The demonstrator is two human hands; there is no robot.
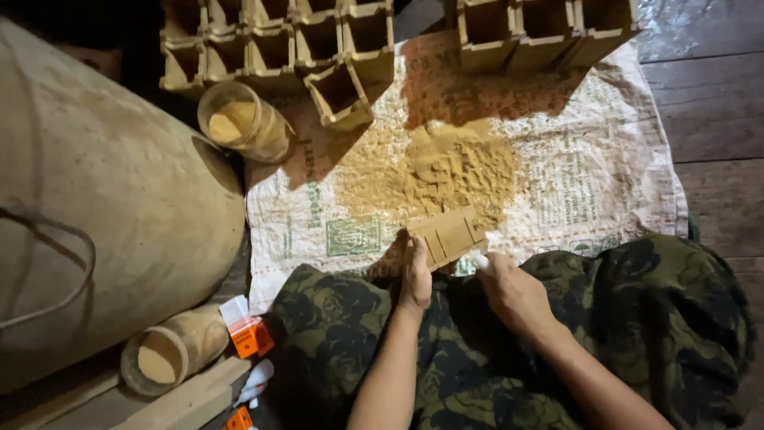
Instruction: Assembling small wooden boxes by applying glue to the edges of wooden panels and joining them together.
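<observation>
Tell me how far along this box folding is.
Done: many folded open cardboard boxes stand in rows at the top, more to the right. In hand: the left hand and right hand hold one flat scored cardboard piece, not yet folded. Left: the powder pile lies loose on the sack; visible boxes look empty.
</observation>
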